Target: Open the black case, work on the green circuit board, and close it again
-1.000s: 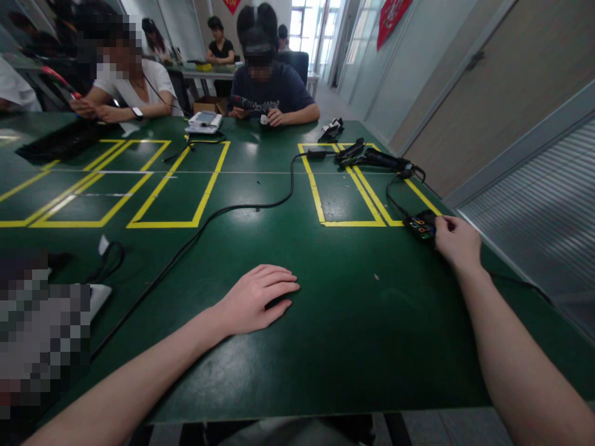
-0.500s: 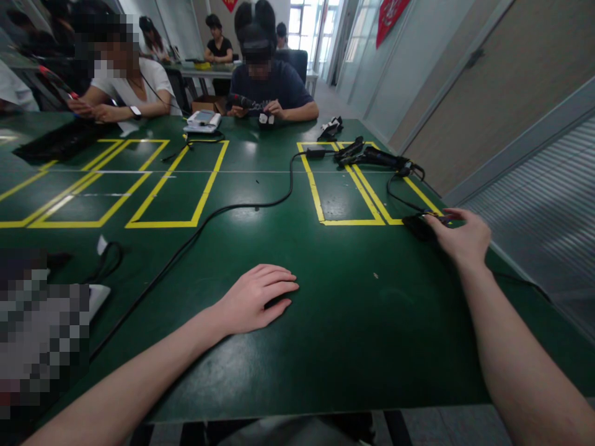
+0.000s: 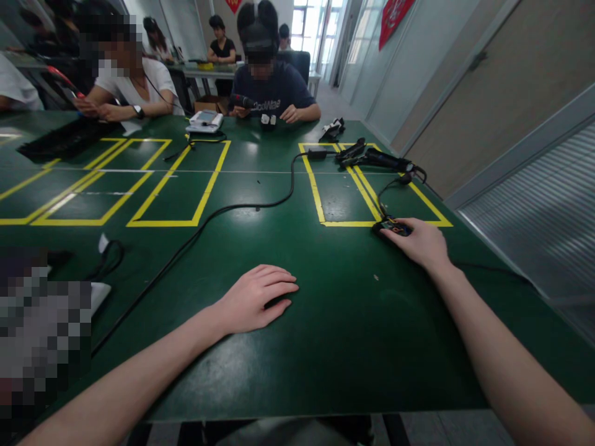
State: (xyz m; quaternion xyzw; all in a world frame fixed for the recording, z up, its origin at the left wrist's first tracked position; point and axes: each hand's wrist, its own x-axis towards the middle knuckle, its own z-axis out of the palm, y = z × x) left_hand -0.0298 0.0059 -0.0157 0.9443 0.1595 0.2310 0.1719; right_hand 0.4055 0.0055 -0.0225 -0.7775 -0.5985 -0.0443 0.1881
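Table (image 3: pixel 334 347): green surface separates left hand (image 3: pixel 260 297) from right hand (image 3: pixel 424 240) and reaches the near edge. Shirt (image 3: pixel 295 77) beyond far edge: lettering too blurred to read. Left hand: palm down, fingers extended, gripping nothing. Right hand: partly closed around black box (image 3: pixel 391 225), toward the right edge.

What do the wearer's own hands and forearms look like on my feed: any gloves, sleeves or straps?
The left hand and right hand are ungloved. No watch, band or strap shows on either wrist. The left forearm and right forearm are bare, with no sleeve in frame. No rings show, though some right-hand fingers are hidden.
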